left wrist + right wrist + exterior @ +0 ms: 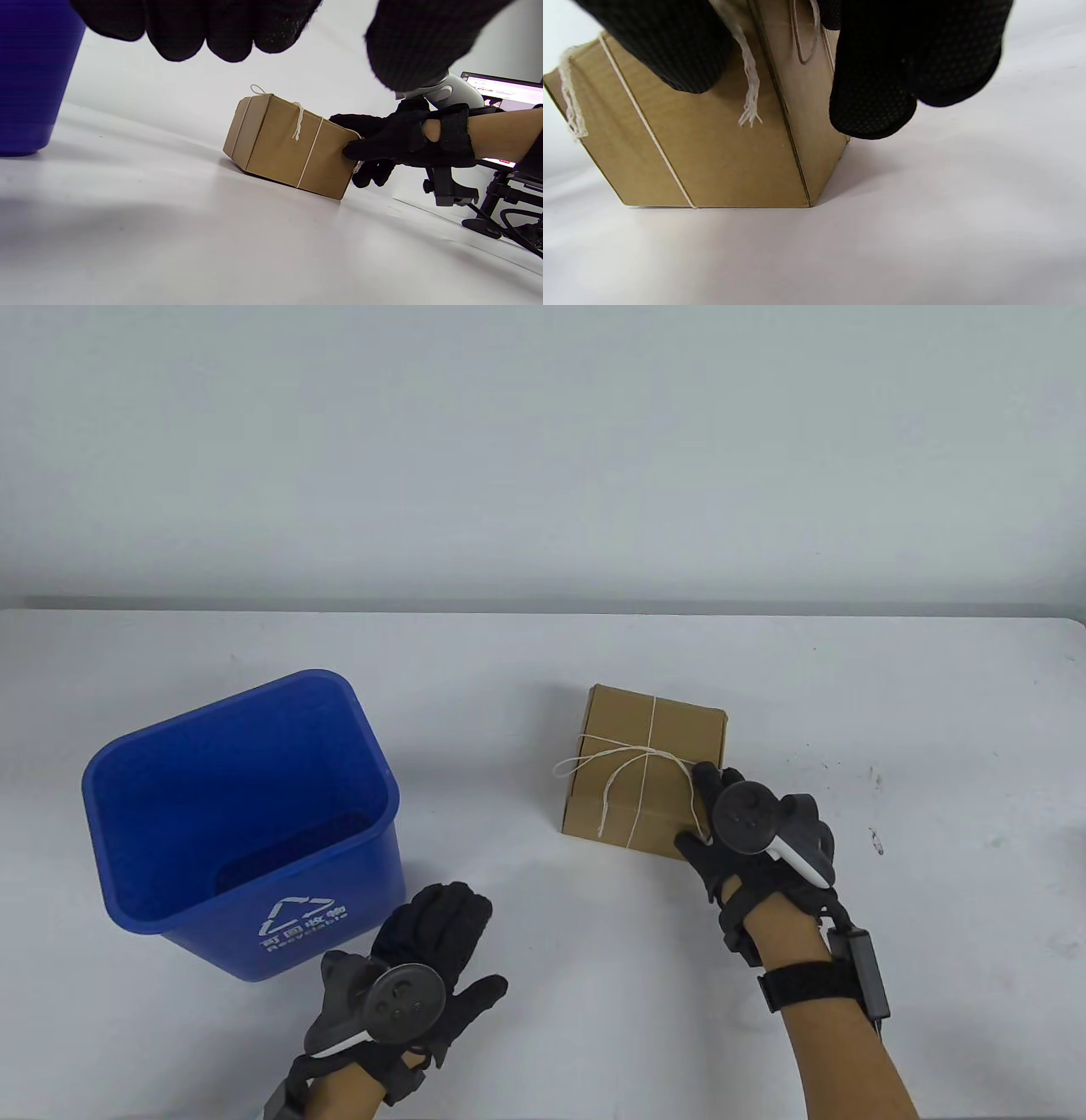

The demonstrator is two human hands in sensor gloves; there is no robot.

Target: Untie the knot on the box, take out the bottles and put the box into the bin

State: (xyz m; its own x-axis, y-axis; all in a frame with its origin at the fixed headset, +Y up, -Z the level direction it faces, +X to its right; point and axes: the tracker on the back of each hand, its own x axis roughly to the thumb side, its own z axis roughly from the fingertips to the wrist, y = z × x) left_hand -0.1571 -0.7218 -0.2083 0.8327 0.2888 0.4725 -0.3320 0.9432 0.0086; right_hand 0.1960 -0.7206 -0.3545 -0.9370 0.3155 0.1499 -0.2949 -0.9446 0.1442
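Cardboard box (pixel 646 768), one only, sits closed on the white table (pixel 543 1001) right of centre, bound by one white string (pixel 632 759) crossed over its top with a loose bow and two frayed ends hanging down the near side. Right hand (pixel 751 836) is at the box's near right corner, thumb and fingers curled against it with the string between them. Left hand (pixel 424 959) hovers apart, fingers relaxed and holding nothing, beside one blue bin (pixel 242 823) standing upright at left.
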